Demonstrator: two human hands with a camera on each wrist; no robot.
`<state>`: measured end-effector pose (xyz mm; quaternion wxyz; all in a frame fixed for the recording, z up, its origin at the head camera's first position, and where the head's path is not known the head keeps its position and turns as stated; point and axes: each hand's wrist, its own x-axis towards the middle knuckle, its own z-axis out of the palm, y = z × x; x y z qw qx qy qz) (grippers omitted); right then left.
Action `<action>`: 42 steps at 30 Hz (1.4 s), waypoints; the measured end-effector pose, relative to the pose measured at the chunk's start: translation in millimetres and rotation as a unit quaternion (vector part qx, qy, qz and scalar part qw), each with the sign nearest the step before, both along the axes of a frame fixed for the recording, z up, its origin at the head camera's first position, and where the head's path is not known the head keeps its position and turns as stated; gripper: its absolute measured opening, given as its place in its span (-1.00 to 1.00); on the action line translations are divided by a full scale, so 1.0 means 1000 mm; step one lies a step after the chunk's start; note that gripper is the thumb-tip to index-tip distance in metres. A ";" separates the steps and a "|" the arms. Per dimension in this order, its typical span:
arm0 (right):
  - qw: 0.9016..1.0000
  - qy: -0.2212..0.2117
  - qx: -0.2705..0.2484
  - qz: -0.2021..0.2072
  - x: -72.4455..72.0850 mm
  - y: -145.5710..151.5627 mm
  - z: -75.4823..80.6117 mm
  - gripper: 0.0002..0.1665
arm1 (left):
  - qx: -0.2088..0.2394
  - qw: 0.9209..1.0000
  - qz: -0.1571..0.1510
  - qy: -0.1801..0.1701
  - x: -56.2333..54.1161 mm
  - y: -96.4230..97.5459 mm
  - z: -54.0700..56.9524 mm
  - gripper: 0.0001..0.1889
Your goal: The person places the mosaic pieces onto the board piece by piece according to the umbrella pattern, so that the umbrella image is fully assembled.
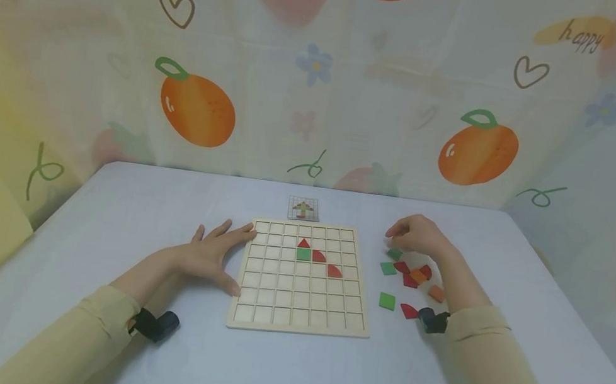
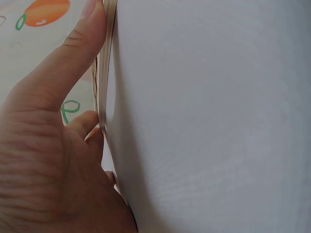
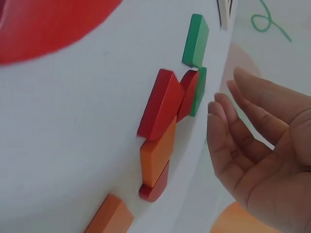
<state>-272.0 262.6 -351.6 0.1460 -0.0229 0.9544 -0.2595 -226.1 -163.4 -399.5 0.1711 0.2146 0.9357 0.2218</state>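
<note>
My left hand (image 1: 206,259) spreads its fingers along the left edge of a wooden grid board (image 1: 298,331), with thumb and fingertips touching that edge. A red triangle (image 1: 304,243), a green square (image 1: 304,254) and two red quarter-circle pieces (image 1: 335,272) sit in cells of the board. To the right, my right hand (image 1: 420,235) hovers over the far end of a loose group of pieces, its fingers loosely bent. In the right wrist view nothing shows between the thumb and fingers. Nearest below it lies a green piece (image 3: 196,41), beside red pieces (image 3: 160,104) and an orange one (image 3: 158,155).
A small picture card (image 1: 303,208) with a coloured figure on a grid lies behind the board. Nearer the front, a green square (image 1: 387,300) and a red quarter-circle piece (image 1: 409,311) lie by the right wrist camera (image 1: 430,320). A printed cloth (image 1: 310,122) hangs behind the table.
</note>
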 end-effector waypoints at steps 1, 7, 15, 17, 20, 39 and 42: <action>1.000 -0.003 0.003 0.000 0.000 0.001 -0.001 -0.67 | 0.001 1.000 0.000 0.000 0.000 0.000 0.000 0.28; 1.000 -0.023 0.006 0.000 0.002 0.008 -0.004 -0.64 | 0.000 1.000 0.000 0.001 0.000 -0.001 -0.001 0.28; 0.999 -0.032 0.008 0.001 0.002 0.016 -0.008 -0.62 | -0.003 1.000 0.001 0.001 0.000 0.000 -0.001 0.28; 0.999 -0.032 0.010 0.000 0.003 0.017 -0.009 -0.62 | -0.004 1.000 0.000 0.002 -0.001 0.000 -0.001 0.28; 0.999 -0.033 0.011 -0.002 0.003 0.016 -0.010 -0.62 | -0.006 1.000 -0.002 0.004 -0.001 0.000 -0.001 0.28; 1.000 -0.020 0.009 -0.017 0.008 0.007 -0.010 -0.63 | -0.003 1.000 -0.001 0.000 -0.002 -0.001 -0.002 0.28; 1.000 -0.009 0.012 -0.012 0.009 0.006 -0.010 -0.63 | -0.004 1.000 0.000 -0.001 -0.002 -0.002 -0.002 0.28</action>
